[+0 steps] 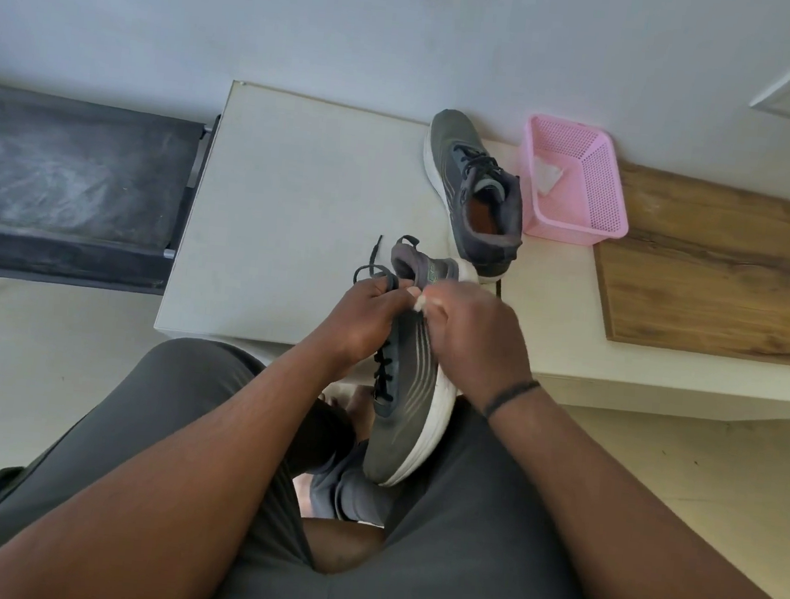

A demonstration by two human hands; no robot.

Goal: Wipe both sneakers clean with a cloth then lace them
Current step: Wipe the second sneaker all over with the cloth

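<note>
Lacing a light, soft-sided sneaker (411, 388) on the lap, left hand (364, 318) and right hand (476, 336) pinch its limp black lace (376, 271) in a closed grip.

The sneaker (410, 397) on your lap is grey with pale curved stripes along its side, a white sole and black laces (382, 370); the second sneaker (476, 191) matches it, with an orange insole. Beside that one you see a pink mesh basket (586, 192) holding something white. The bench (296, 203) is off-white, with a brown wood-grain board (724, 268) on it.
</note>
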